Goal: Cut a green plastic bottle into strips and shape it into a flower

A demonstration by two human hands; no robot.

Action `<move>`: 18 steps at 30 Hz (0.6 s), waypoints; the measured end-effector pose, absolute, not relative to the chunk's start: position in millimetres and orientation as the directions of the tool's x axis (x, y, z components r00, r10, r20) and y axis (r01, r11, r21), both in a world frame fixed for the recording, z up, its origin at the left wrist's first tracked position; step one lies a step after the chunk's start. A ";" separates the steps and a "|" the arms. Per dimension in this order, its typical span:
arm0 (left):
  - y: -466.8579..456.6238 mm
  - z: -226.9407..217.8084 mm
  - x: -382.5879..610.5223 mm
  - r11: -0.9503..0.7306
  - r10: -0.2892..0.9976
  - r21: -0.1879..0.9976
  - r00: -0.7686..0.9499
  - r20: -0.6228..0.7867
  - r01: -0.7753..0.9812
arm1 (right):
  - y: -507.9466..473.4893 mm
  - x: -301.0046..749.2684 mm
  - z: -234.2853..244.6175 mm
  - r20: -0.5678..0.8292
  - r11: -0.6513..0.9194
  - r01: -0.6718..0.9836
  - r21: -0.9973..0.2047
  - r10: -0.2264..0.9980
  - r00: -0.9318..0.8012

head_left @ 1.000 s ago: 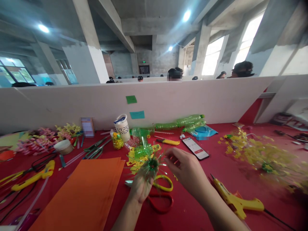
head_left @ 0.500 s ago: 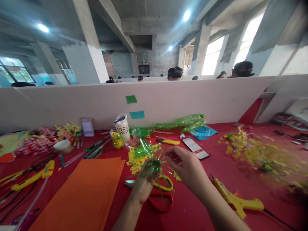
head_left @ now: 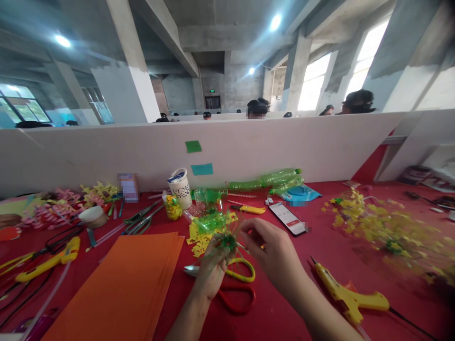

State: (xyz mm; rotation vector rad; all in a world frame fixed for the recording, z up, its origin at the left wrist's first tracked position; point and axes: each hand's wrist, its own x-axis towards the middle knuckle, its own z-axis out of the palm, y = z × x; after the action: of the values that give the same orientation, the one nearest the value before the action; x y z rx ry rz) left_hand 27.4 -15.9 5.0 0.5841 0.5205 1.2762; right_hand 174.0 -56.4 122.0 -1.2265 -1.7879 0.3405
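Observation:
My left hand (head_left: 210, 272) is closed round a green plastic bottle piece (head_left: 227, 240) cut into thin fanned strips, held up over the red table (head_left: 320, 265). My right hand (head_left: 272, 248) is right beside it, fingertips pinched on one of the strips at the piece's right side. Under my hands lie scissors with yellow and red handles (head_left: 241, 279). Just behind them are more cut green bottle pieces (head_left: 209, 221) on yellow paper scraps.
Orange paper sheets (head_left: 124, 284) lie at front left. A yellow glue gun (head_left: 346, 293) is at front right, another (head_left: 50, 260) at far left. A phone (head_left: 287, 218), a paper cup (head_left: 181, 188), green bottles (head_left: 270, 179) and yellow paper bits (head_left: 384, 227) lie around. A white partition (head_left: 106, 151) backs the table.
My right hand has moved left and closer to the strip piece, and its fingers have closed on a strip. My left hand has kept hold, turning the piece slightly.

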 end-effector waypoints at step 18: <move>-16.6 4.8 31.3 0.092 0.991 0.752 0.136 -0.003 -0.653 | -39.8 165.1 102.3 0.397 0.380 0.358 -0.853 0.917 -0.028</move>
State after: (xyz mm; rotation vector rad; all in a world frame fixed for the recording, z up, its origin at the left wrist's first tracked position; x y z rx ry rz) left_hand 31.3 -16.6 4.8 0.6948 0.6094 1.3390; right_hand 165.1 -39.8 102.3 -1.1652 -1.5967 0.6710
